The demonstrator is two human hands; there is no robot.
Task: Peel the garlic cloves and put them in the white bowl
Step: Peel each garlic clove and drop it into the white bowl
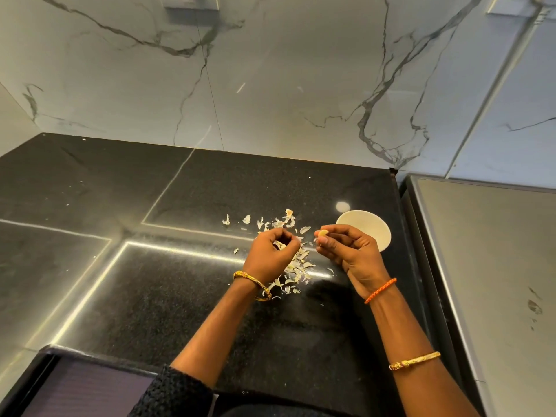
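**Now a peeled clove sits at the fingertips, bowl close behind**

The right hand (350,251) pinches a pale garlic clove (323,233) between thumb and fingertips, above the black countertop (150,296). The left hand (272,254) is curled, fingers bunched; it seems to hold a scrap of peel, though the view is too small to be sure. Loose garlic skins (296,263) lie scattered beneath and between the hands. The white bowl (368,227) stands near the countertop's right edge, just behind the right hand.
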